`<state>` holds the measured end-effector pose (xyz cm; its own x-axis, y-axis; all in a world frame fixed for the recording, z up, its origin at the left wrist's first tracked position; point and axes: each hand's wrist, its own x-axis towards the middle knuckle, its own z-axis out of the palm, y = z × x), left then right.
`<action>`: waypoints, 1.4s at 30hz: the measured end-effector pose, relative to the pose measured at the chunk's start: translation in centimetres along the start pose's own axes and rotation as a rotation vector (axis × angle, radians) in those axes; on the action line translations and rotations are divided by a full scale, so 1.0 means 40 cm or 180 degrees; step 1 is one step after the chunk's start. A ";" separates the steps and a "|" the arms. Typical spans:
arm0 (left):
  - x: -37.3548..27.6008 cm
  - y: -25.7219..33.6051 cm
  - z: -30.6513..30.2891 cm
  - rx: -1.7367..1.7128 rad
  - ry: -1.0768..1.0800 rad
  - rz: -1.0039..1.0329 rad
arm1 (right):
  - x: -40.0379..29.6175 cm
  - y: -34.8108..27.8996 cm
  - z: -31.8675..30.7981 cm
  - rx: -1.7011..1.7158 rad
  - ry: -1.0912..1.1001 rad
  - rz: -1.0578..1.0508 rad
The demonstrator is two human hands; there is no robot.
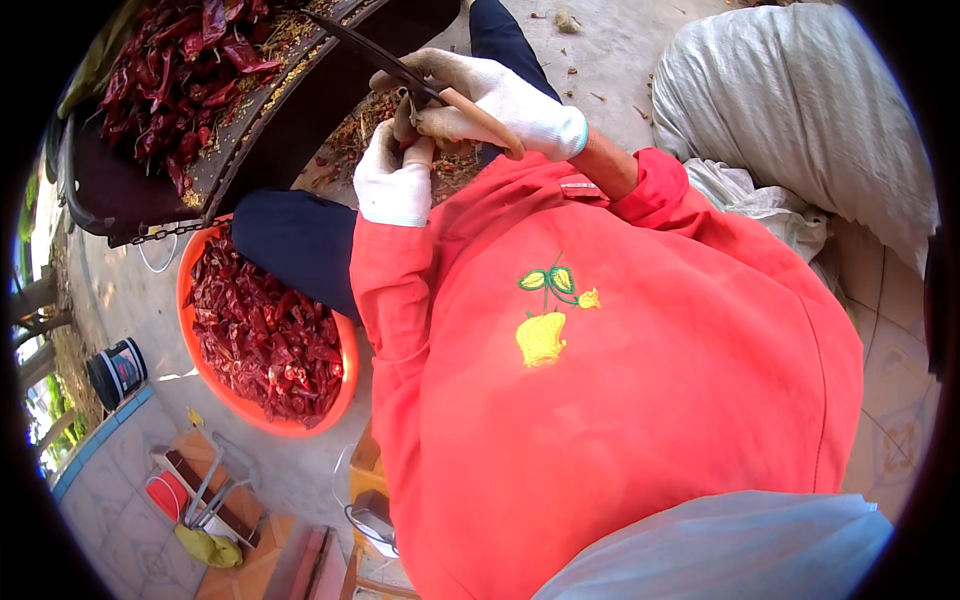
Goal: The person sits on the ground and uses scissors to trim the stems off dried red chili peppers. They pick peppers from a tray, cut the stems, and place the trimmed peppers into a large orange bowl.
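Observation:
My right hand [499,101] wears a white knit glove with soiled fingers. It grips a pair of scissors with dark metal blades [367,51] and a tan handle [480,118]; the blades point to the upper left. Close below, my left hand [394,176], gloved alike, pinches what looks like a dried red chilli [406,139], mostly hidden by the fingers. The fingertips of both hands nearly meet. To the upper left, a heap of dried red chillies [161,94] lies on a dark tabletop [112,169] strewn with yellow seeds.
An orange basin [217,390] full of dried chillies [262,337] stands on the floor beside my left knee. Chilli scraps [352,124] litter the ground between my legs. A bulging white woven sack [787,105] is at right. A black bucket [117,373] and a wooden stool [367,465] stand lower left.

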<state>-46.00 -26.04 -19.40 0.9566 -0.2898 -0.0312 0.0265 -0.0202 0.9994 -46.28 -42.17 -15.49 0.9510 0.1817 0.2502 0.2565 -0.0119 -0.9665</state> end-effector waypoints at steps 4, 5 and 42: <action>-0.013 0.011 0.001 0.0073 -0.0467 0.0057 | -0.013 -0.071 -0.021 0.0467 0.0014 0.0810; -0.016 0.017 -0.003 0.0040 -0.0467 -0.0045 | -0.006 -0.054 -0.025 0.0687 -0.0017 0.0700; 0.153 -0.109 -0.119 -0.1636 0.1593 -0.0245 | 0.585 0.149 -0.260 -0.4399 -0.0440 -0.1686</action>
<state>-38.88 -23.18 -23.91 0.9616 0.1699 -0.2157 0.1146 0.4656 0.8776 -20.69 -48.23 -14.80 0.6938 0.5519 0.4627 0.5913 -0.8033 0.0714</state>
